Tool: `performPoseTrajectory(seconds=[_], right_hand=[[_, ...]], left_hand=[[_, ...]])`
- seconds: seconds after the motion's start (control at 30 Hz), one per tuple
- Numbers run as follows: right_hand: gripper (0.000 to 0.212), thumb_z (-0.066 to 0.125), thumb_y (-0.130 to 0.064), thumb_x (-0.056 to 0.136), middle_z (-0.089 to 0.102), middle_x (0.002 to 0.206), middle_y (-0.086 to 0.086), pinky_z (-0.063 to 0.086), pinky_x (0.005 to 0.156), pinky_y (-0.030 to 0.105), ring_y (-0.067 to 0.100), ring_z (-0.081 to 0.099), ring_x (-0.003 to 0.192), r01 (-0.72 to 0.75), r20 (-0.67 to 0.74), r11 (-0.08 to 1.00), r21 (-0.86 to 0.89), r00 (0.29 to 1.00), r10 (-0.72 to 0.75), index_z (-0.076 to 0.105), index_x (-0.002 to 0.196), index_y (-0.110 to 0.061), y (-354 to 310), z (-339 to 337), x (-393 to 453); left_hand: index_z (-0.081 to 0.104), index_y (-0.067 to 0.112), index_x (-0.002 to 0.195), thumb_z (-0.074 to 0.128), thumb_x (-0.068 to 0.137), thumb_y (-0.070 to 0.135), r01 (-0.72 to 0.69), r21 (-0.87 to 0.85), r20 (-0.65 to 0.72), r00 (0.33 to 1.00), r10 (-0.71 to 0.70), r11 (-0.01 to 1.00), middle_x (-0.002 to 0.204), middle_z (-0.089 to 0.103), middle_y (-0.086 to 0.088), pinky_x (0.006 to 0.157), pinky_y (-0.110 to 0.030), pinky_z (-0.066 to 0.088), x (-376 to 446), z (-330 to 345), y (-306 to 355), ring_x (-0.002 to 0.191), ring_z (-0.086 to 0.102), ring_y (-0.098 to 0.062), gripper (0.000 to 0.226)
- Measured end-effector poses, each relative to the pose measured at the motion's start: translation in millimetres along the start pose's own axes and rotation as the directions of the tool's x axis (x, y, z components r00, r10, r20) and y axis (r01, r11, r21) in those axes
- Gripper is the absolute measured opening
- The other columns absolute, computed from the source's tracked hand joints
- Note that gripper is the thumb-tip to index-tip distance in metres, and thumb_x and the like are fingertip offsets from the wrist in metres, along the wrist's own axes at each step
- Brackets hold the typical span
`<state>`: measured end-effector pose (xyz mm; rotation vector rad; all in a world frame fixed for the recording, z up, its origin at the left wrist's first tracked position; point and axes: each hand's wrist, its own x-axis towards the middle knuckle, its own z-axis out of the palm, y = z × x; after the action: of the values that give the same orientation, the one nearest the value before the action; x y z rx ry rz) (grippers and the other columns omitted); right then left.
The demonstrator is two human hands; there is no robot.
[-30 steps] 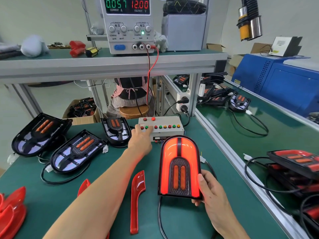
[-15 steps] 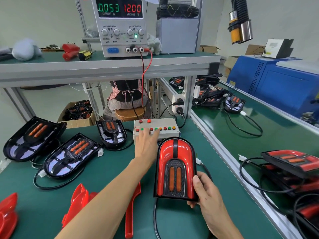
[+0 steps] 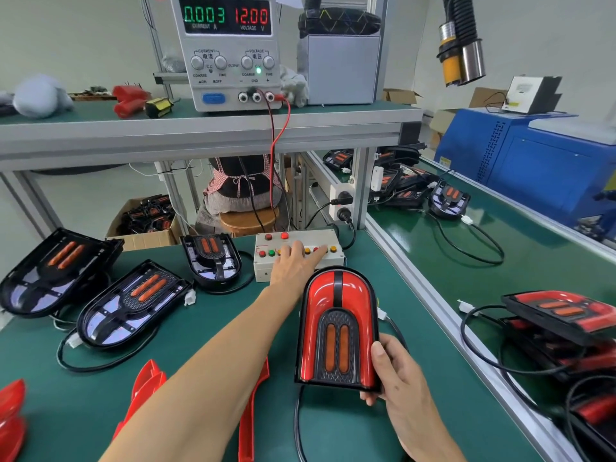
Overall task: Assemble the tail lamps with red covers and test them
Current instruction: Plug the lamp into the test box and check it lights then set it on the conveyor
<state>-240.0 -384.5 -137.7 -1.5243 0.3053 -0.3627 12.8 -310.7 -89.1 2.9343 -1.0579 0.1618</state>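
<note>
Right hand point(image 3: 395, 371) gripping the red-covered tail lamp point(image 3: 336, 328) upright on the green counter point(image 3: 416, 328), lamp hiding its fingers, left hand point(image 3: 293, 266) reaching flat-fingered onto the button box point(image 3: 298, 253), fingertips covering some buttons, loose red covers point(image 3: 146, 385) partly hidden under the forearm.

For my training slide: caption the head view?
Right hand holds red-covered tail lamp upright; left hand presses test box buttons.

Switch box point(image 3: 266, 265) behind tail lamp point(image 3: 338, 328) — touching.

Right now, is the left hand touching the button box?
Touching. The head view shows the left hand with fingers laid on the button row of the button box.
</note>
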Motion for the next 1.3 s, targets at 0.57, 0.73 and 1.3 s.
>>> performPoseTrajectory(seconds=[0.57, 0.73, 1.3], right_hand=[[0.029, 0.049, -0.055, 0.098, 0.070, 0.079, 0.005, 0.053, 0.058, 0.032, 0.018, 0.059, 0.061, -0.017, -0.004, 0.999, -0.030, 1.000, 0.017, 0.068, 0.106, -0.034, -2.5, 0.4, -1.2], [0.024, 0.049, -0.050, 0.102, 0.070, 0.077, 0.008, 0.053, 0.057, 0.032, 0.020, 0.060, 0.060, -0.011, -0.006, 1.000, -0.019, 1.000, 0.011, 0.068, 0.105, -0.035, -3.0, 0.2, -1.7], [0.024, 0.049, -0.045, 0.098, 0.068, 0.074, 0.006, 0.051, 0.055, 0.032, 0.019, 0.058, 0.058, 0.008, -0.041, 1.000, 0.010, 0.999, -0.008, 0.070, 0.100, -0.033, -7.3, 2.6, -3.8]], left_hand=[[0.021, 0.039, 0.157, 0.051, 0.102, 0.039, 0.012, -0.027, 0.033, 0.999, -0.011, 1.000, 0.131, 0.033, -0.016, 0.105, -0.045, 0.039, 7.4, 2.0, 0.4, 0.122, 0.035, -0.037, 0.062], [0.027, 0.040, 0.154, 0.051, 0.102, 0.043, 0.014, -0.052, -0.004, 1.000, -0.014, 0.999, 0.127, 0.036, -0.013, 0.098, -0.041, 0.040, 5.2, 2.0, 0.5, 0.118, 0.036, -0.033, 0.058], [0.035, 0.025, 0.155, 0.056, 0.102, 0.022, -0.020, -0.278, -0.078, 0.997, -0.002, 0.960, 0.128, 0.048, -0.013, 0.102, -0.037, 0.039, -12.5, -6.9, -1.7, 0.120, 0.043, -0.031, 0.057]])
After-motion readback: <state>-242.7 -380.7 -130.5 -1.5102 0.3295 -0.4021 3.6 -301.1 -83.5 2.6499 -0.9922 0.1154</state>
